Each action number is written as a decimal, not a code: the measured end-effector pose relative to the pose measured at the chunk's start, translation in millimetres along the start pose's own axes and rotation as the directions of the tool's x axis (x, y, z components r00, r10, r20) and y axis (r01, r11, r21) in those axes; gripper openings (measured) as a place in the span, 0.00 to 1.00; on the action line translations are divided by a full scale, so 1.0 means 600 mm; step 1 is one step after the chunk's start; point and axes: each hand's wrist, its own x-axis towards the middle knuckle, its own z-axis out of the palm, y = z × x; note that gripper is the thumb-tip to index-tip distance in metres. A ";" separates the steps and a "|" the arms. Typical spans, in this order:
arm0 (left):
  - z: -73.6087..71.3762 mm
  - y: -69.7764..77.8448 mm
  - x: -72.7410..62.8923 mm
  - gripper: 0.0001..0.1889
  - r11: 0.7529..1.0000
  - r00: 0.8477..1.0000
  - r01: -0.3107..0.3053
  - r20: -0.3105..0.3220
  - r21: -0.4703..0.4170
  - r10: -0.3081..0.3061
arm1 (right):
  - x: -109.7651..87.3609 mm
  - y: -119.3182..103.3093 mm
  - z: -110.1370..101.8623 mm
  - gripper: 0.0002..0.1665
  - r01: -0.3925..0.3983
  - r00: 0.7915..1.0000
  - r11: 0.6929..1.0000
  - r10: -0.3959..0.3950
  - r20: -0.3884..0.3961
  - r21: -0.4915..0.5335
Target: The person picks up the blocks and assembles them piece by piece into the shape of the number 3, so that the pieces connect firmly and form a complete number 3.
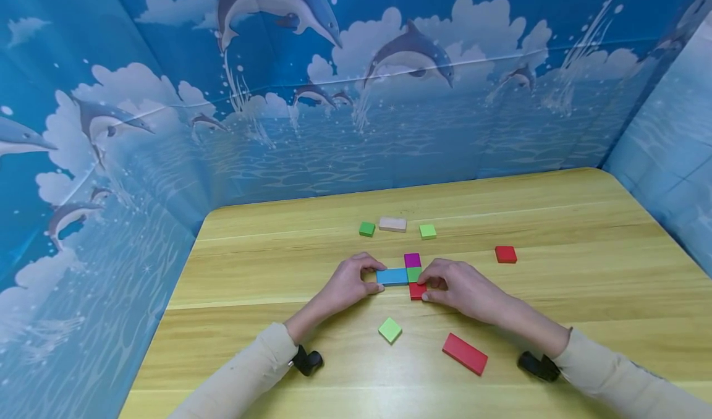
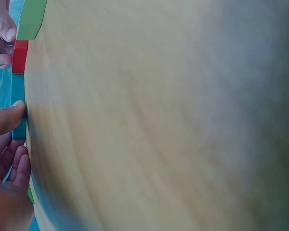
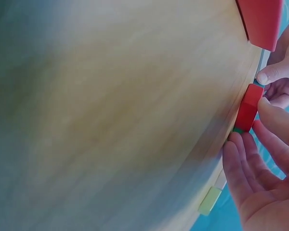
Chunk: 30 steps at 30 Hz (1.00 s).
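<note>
In the head view a blue rectangular block (image 1: 392, 277) lies flat, its right end against a short column of square blocks. That column runs from a purple block (image 1: 412, 260) through a green block (image 1: 414, 274) to a red block (image 1: 417, 292) nearest the person. My left hand (image 1: 347, 280) pinches the blue block near its left end, thumb on the near side. From the right, my right hand (image 1: 464, 286) holds the red block between thumb and fingers, with the index fingertip by the green block. The right wrist view shows the thumb against the red block (image 3: 248, 108).
Behind the column lie a dark green block (image 1: 367, 229), a pale pinkish block (image 1: 392, 224) and a light green block (image 1: 428, 232). Another red square (image 1: 506, 254) lies right. Nearer are a light green square (image 1: 390, 330) and a long red block (image 1: 465, 354). Dolphin-print curtains (image 1: 334, 147) border the table.
</note>
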 end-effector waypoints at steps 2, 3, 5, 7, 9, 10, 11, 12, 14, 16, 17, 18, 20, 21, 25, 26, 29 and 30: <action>0.000 0.000 0.000 0.16 1.000 1.000 -0.002 -0.001 0.001 0.002 | 0.001 0.000 -0.001 0.15 0.001 1.000 1.000 -0.001 0.001 0.000; 0.000 0.000 0.000 0.16 1.000 1.000 -0.001 -0.001 0.002 0.001 | 0.001 0.000 -0.001 0.15 0.002 1.000 1.000 -0.002 0.002 0.002; 0.000 0.000 0.000 0.16 1.000 1.000 -0.002 -0.002 0.003 0.002 | 0.001 0.001 -0.002 0.15 0.003 1.000 1.000 -0.003 0.003 0.004; -0.001 0.002 0.000 0.16 1.000 1.000 -0.003 -0.002 0.003 0.003 | 0.002 0.001 -0.002 0.15 0.002 1.000 1.000 -0.002 0.004 0.008; -0.001 0.003 0.000 0.16 1.000 1.000 -0.004 -0.003 0.004 0.004 | 0.002 0.001 -0.002 0.15 0.002 1.000 1.000 -0.002 0.004 0.011; -0.002 0.003 0.000 0.17 1.000 1.000 -0.005 -0.004 0.006 0.005 | 0.002 0.001 -0.002 0.15 0.002 1.000 1.000 -0.002 0.003 0.012; -0.002 0.004 -0.001 0.17 1.000 1.000 -0.005 -0.004 0.007 0.005 | 0.002 0.000 -0.003 0.15 0.002 1.000 1.000 -0.002 0.003 0.014; -0.002 0.004 -0.001 0.17 1.000 1.000 -0.006 -0.004 0.007 0.006 | 0.002 0.000 -0.003 0.15 0.003 1.000 1.000 -0.004 0.002 0.015; -0.003 0.004 -0.001 0.17 1.000 1.000 -0.006 -0.004 0.008 0.006 | 0.001 0.000 -0.003 0.15 0.007 1.000 1.000 -0.007 0.001 0.020; -0.003 0.004 -0.001 0.17 1.000 1.000 -0.006 -0.003 0.006 0.006 | 0.001 0.001 -0.003 0.15 0.009 1.000 1.000 -0.009 -0.001 0.027; -0.002 0.003 -0.001 0.17 1.000 1.000 -0.006 -0.004 0.005 0.006 | 0.000 0.001 -0.003 0.15 0.009 1.000 0.999 -0.009 -0.002 0.033; -0.002 0.002 0.000 0.17 1.000 1.000 -0.006 -0.004 0.005 0.006 | -0.001 0.002 -0.004 0.15 0.010 1.000 0.999 -0.010 -0.003 0.040; -0.001 0.001 0.000 0.17 1.000 1.000 -0.007 -0.004 0.007 0.007 | -0.004 0.004 -0.005 0.15 0.007 1.000 0.998 -0.007 -0.003 0.056; -0.001 0.001 0.000 0.17 1.000 1.000 -0.008 -0.004 0.007 0.008 | -0.006 0.005 -0.005 0.15 0.006 1.000 0.998 -0.005 -0.005 0.063; -0.001 0.001 -0.001 0.17 1.000 1.000 -0.007 -0.002 0.010 0.007 | -0.017 0.011 -0.012 0.13 -0.004 1.000 0.996 0.005 -0.013 0.084; -0.001 0.001 -0.001 0.17 1.000 1.000 -0.005 0.000 0.010 0.005 | -0.019 0.012 -0.014 0.13 -0.005 1.000 0.996 0.006 -0.017 0.084; -0.001 0.003 -0.001 0.17 1.000 1.000 0.001 0.001 0.015 -0.001 | -0.028 0.016 -0.023 0.13 -0.008 1.000 0.996 0.011 -0.028 0.087; -0.001 0.003 -0.001 0.17 1.000 1.000 0.001 0.001 0.016 -0.001 | -0.031 0.017 -0.026 0.13 -0.011 0.999 0.996 0.014 -0.029 0.088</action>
